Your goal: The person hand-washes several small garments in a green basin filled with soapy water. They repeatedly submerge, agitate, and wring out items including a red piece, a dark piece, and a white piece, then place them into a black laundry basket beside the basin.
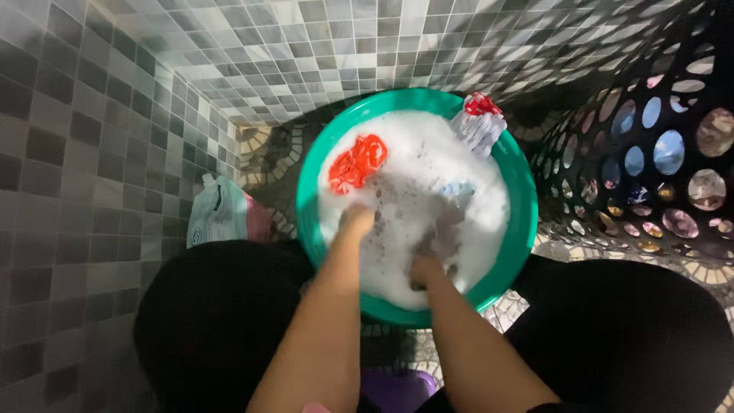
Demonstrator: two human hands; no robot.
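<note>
Both hands work inside a green basin [520,229] full of white suds [428,153], set on the tiled floor between the person's knees. The left hand [355,222] is sunk to the wrist in foam, so I cannot tell whether its fingers are open or closed. The right hand [424,269] grips a grey wet cloth [447,222], fingers closed on it. This looks like the scrubbing stage of hand washing; the next move likely calls for rubbing the cloth between both hands. A red garment [357,162] floats near the left hand, and a red and white piece [480,122] hangs on the far rim. A black laundry basket [650,153] crowds the right side; a soap pouch [218,210] lies left.
</note>
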